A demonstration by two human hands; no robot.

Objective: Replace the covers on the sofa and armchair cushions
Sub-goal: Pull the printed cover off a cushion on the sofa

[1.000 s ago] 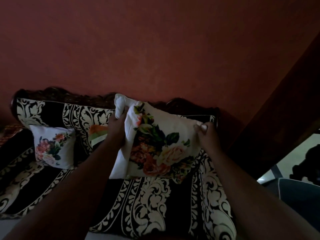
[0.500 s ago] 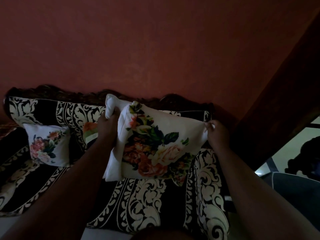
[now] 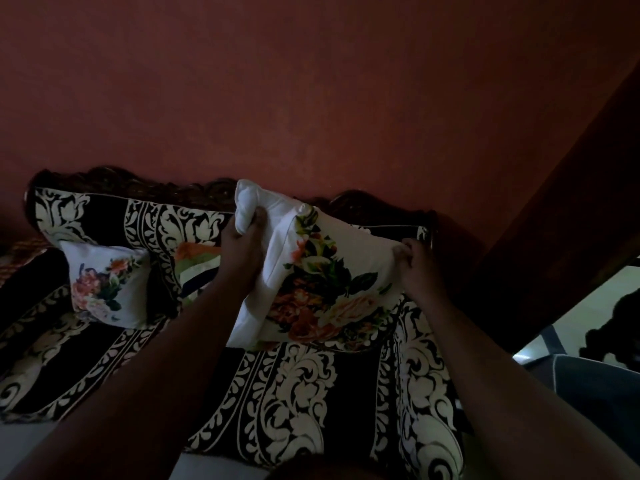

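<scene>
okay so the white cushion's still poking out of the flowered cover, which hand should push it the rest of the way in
Left, probably. The left hand already grips the white cushion at the flowered cover's open end. The right hand pinches the cover's far corner, so it's placed to hold the cover.

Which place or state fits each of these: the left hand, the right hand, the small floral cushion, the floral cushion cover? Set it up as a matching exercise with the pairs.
Column 1:
1. left hand
2. right hand
3. small floral cushion
4. floral cushion cover

Column 2:
A. leans against the sofa back, untouched
B. grips the bare white cushion end
C. pulled partway over the white cushion
D. pinches the cover's far corner

Pairs: 1-B, 2-D, 3-A, 4-C
</scene>
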